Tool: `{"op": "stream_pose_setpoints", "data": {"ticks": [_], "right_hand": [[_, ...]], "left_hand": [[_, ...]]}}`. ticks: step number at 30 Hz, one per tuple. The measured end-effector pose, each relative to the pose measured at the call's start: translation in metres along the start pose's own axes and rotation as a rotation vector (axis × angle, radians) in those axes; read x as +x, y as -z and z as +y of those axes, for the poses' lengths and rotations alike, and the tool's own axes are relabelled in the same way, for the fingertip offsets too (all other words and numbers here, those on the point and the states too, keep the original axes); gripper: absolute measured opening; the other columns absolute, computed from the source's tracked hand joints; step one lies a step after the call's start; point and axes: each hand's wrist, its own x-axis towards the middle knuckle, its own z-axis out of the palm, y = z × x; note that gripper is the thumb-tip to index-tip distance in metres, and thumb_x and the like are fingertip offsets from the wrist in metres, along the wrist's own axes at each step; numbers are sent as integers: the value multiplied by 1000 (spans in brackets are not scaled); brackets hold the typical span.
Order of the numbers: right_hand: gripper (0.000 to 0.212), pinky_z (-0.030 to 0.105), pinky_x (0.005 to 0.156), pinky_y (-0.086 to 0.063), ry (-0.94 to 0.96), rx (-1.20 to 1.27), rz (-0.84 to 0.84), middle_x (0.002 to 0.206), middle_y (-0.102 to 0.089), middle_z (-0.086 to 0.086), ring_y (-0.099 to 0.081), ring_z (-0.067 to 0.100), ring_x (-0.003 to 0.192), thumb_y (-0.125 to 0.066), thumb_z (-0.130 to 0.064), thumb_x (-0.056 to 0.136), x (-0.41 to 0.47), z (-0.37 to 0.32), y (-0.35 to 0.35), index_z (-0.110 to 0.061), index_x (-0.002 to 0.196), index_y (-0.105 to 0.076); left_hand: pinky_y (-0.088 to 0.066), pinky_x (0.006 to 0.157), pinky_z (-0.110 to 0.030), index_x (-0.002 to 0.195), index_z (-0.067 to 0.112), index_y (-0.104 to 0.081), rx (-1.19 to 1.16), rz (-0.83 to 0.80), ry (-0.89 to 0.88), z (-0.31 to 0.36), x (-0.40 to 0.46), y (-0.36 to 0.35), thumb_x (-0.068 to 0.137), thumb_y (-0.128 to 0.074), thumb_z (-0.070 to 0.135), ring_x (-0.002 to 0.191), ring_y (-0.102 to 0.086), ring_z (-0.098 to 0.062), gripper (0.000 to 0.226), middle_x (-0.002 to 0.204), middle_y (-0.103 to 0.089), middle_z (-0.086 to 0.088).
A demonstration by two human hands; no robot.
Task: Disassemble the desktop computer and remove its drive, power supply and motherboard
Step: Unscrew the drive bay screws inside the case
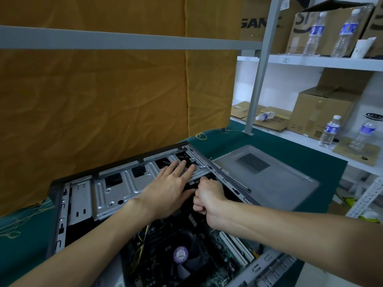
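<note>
Desktop computer case (83, 195), side panel off, lying on its side on the green-covered table (27, 241) in front of an orange cloth backdrop (103, 96). Left hand (165, 187): fingers straight and spread, palm down, pressing flat on the silver metal drive cage (116, 189) at the far end of the case; it grasps nothing. Right hand (207, 195): fingers curled tight, reaching into the gap just beside the cage's right end, touching the left thumb; whether it grasps a cable, a connector or the drive itself cannot be told, as the object is hidden under the fist. Motherboard (219, 272): seated in the near part of the case, with the CPU cooler fan (182, 257), purple label at its hub, towards the lower centre, and white expansion slots (236, 247) to its right. Yellow and black wires (143, 243) run along the fan's left side. Detached grey side panel (269, 175), with perforated vent, lying flat on the table just beside the case on the right. White shelving (310, 61) at the right carries cardboard boxes (319, 112) and several plastic water bottles (329, 131), one of them lying on its side.
</note>
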Motion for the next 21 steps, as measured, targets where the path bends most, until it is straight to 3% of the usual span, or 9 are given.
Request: {"op": "stream_pose_setpoints", "data": {"ticks": [3, 6, 9, 14, 16, 18, 21], "right_hand": [[21, 22, 38, -19, -7, -13, -36, 46, -28, -4, -21, 10, 31, -31, -16, 107, -1, -3, 8, -16, 92, -45], [13, 21, 37, -20, -1, -23, 7, 50, -32, -1, -23, 9, 30, -31, -17, 108, -4, -4, 2, -19, 111, -44], [22, 21, 35, -23, 3, 5, 44, 49, -35, -2, -26, 9, 29, -30, -21, 110, -3, 0, -4, -20, 123, -47], [10, 20, 37, -28, 5, -36, -49, 47, -37, -2, -32, 12, 34, -31, -20, 108, -8, 1, 11, -17, 108, -41], [23, 25, 46, -39, 22, -220, -100, 56, -51, 1, -48, 14, 45, -38, -21, 107, -10, 3, 23, -11, 95, -54], [22, 28, 62, -43, 60, -482, -131, 77, -61, 3, -56, 17, 68, -48, -25, 105, -10, 3, 35, -11, 94, -62], [23, 32, 70, -46, 143, -761, -149, 82, -62, 3, -60, 20, 76, -51, -29, 104, -7, 2, 50, -15, 87, -58]], "left_hand": [[-6, 128, -43, 163, 26, 2, -9, -9, -1, 2, 0, 1, 106, -32, 52, 157, 5, -27, 71, 170, 1, -8], [-5, 128, -43, 163, 26, 2, -7, -16, 3, 2, 0, 2, 106, -32, 52, 157, 5, -27, 71, 170, 2, -8], [-6, 128, -43, 163, 26, 2, -2, -14, 1, 1, -1, 2, 106, -33, 50, 157, 4, -27, 71, 170, 1, -9], [-7, 128, -43, 163, 26, 1, -15, -4, -5, 0, 0, 1, 105, -33, 53, 157, 3, -27, 72, 170, 0, -8], [-8, 128, -43, 163, 26, -1, -11, 8, -7, -2, 0, 0, 105, -33, 55, 157, 1, -27, 73, 170, -3, -8], [-11, 127, -43, 163, 27, -3, -7, 17, -8, -4, 1, 0, 103, -34, 58, 157, -1, -26, 74, 170, -5, -7], [-12, 127, -41, 163, 29, -6, -29, 24, -13, -6, 3, 0, 101, -38, 62, 157, -3, -25, 77, 170, -8, -6]]}}
